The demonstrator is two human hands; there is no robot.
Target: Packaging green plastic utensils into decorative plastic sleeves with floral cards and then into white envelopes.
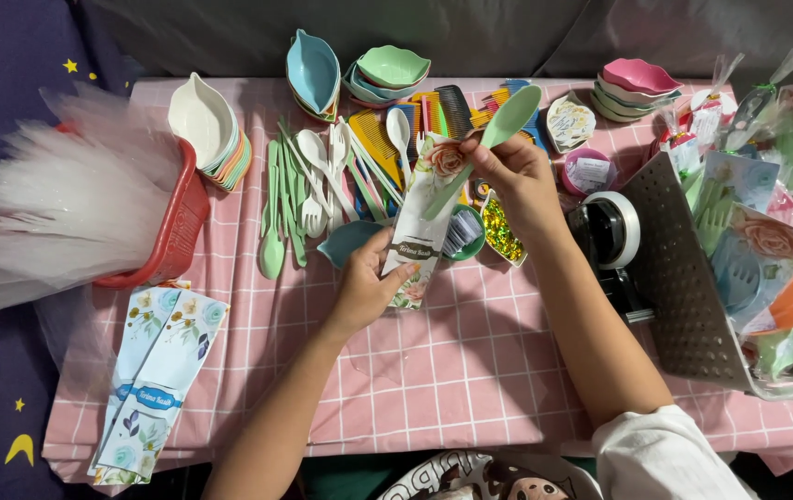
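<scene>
Two hands engaged: left hand [366, 282] pinched a floral card [422, 227], right hand [512, 171] pinched a green spoon [489, 143] against it. Risk: a loose pinch could drop the spoon onto cutlery mid-table.

Bright even light, soft shadows, plastic bags [54, 199] blurred at left.

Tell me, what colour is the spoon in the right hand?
The spoon is light green, seen in the head view.
</scene>
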